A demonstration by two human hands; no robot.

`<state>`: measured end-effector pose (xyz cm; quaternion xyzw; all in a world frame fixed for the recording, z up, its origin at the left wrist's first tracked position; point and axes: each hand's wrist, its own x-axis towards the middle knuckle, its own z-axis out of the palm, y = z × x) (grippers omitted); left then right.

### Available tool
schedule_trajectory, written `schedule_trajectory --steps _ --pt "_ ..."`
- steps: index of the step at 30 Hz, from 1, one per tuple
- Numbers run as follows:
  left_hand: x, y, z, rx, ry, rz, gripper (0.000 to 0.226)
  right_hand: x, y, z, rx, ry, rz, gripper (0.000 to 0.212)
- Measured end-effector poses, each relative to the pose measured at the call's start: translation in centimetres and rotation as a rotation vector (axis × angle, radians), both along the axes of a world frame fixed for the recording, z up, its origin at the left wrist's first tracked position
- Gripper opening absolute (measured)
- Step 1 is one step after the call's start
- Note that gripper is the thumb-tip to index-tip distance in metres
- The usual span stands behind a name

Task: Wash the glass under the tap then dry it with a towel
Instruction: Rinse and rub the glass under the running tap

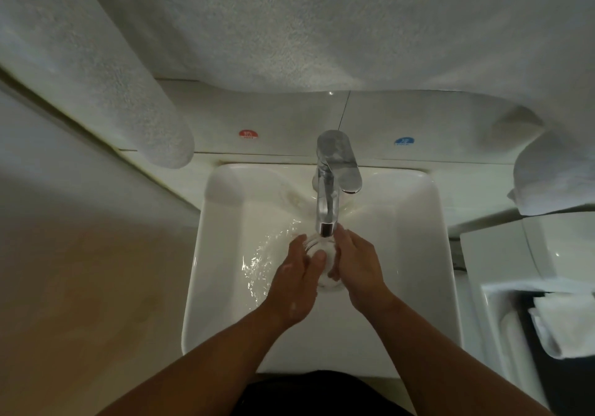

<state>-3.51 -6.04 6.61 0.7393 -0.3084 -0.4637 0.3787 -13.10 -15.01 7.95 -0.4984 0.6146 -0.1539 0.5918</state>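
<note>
A clear glass (pixel 323 262) sits between both my hands, low in the white sink (pixel 418 254), right under the spout of the chrome tap (pixel 328 190). Water runs from the spout onto the glass and spreads over the basin to the left. My left hand (pixel 294 282) wraps the glass's left side, thumb across its front. My right hand (pixel 355 264) holds its right side, fingers up by the spout. Much of the glass is hidden by my fingers. White towels (pixel 289 29) hang above the sink.
A rolled white towel (pixel 128 93) hangs at the left, another towel end (pixel 547 177) at the right. Red hot (pixel 248 134) and blue cold (pixel 404 141) stickers mark the wall tiles. Folded white cloths (pixel 563 328) lie in a container at the lower right.
</note>
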Motion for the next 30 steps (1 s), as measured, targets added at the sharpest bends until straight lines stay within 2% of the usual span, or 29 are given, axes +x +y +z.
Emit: schedule_trajectory --steps 2,5,8,12,16,17,19,22,25,28,30 --pt "-0.6 0.2 0.3 0.072 0.134 0.043 0.032 -0.1 -0.1 -0.3 -0.014 0.0 0.02 0.037" --pt "-0.8 0.1 0.3 0.119 0.335 0.188 0.035 -0.2 0.1 -0.7 -0.039 0.032 0.093 0.037" --pt "-0.6 -0.1 0.0 0.101 0.409 0.313 0.042 -0.1 0.5 -0.1 -0.063 -0.005 0.135 0.044" --pt "-0.2 -0.3 -0.5 0.07 0.359 0.375 0.035 0.5 1.0 -0.2 0.092 -0.076 0.087 0.026" --pt "0.6 0.2 -1.1 0.091 0.219 0.259 0.036 0.2 0.9 0.2 0.361 -0.179 0.153 0.021" --pt "0.8 0.3 -1.1 0.084 0.168 0.217 0.037 0.1 0.9 0.5 0.341 -0.183 0.198 0.021" --pt "0.9 0.3 -0.7 0.074 0.083 0.131 0.055 -0.3 1.0 0.4 0.237 -0.183 0.221 0.023" --pt "0.6 -0.2 -0.1 0.11 0.073 0.06 0.063 -1.0 1.5 -1.3 0.062 -0.104 0.101 0.023" --pt "0.6 -0.7 -0.4 0.178 0.072 0.209 0.052 -1.1 2.2 -1.9 -0.054 -0.035 0.066 0.024" --pt "0.6 -0.4 -0.6 0.17 0.136 0.219 0.045 -1.1 2.1 -1.3 -0.02 -0.083 0.103 0.023" --pt "1.3 -0.4 -0.7 0.154 0.144 0.175 0.04 -1.2 1.5 -1.1 -0.022 -0.017 0.19 0.02"
